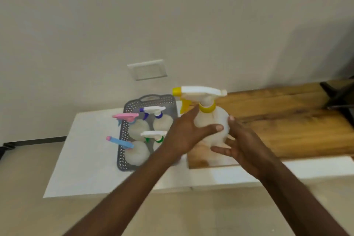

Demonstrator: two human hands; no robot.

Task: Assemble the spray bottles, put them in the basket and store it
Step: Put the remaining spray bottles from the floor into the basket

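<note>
I hold a round white spray bottle point(211, 120) with a yellow collar, yellow trigger and white sprayer head upright above the wooden board. My left hand point(183, 134) grips its left side, thumb across the front. My right hand point(241, 143) cups its right side and bottom. To the left, a grey perforated basket point(126, 119) stands on the white table and holds several assembled bottles: one with a pink head point(126, 117), one with a blue head point(119, 142), one with a purple collar point(154, 111), one with a green collar point(154, 136).
The wooden board point(287, 120) covers the right part of the white table point(86, 159), which stands against a pale wall. A white wall plate point(147, 70) is above the basket. A dark object point(341, 94) sits at the far right edge.
</note>
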